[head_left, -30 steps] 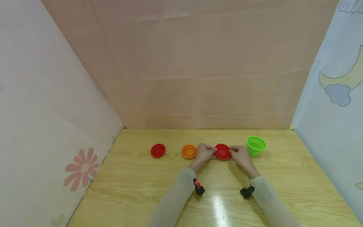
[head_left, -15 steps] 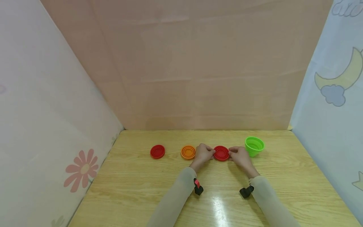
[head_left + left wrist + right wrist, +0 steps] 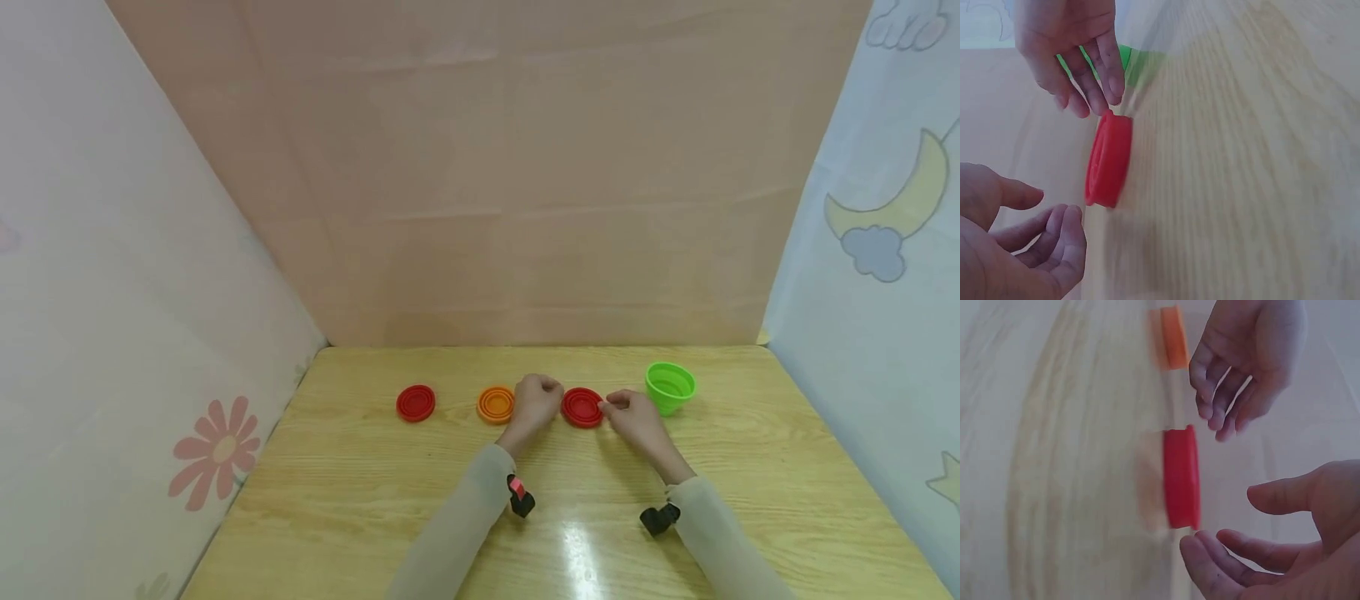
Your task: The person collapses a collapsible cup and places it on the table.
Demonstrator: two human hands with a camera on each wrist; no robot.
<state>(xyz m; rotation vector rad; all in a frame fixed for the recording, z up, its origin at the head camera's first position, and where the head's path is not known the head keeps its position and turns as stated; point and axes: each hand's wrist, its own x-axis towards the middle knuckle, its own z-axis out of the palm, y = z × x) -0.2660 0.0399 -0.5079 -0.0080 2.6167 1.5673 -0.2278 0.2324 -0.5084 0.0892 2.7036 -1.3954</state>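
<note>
A collapsed red folding cup (image 3: 582, 407) lies flat on the table between both hands. Just left of it hovers my left hand (image 3: 536, 407), its fingers loosely bent, with a gap to the cup in the left wrist view. My right hand (image 3: 636, 422) is at the cup's right side; in the right wrist view its thumb and fingers (image 3: 1200, 559) are spread apart, the fingertips close to the cup's edge. Neither hand holds anything. An orange collapsed cup (image 3: 495, 404) sits beside the left hand, partly covered by it. Behind the right hand stands an expanded green cup (image 3: 671, 387).
Farther left on the wooden table (image 3: 337, 492) lies another collapsed red cup (image 3: 416, 403). A brown backdrop (image 3: 480, 208) rises at the table's far edge, with pale printed panels on both sides.
Both hands have let go of the middle red cup and moved slightly apart from it. The cup stays flat on the table. The head view has shifted a little.
</note>
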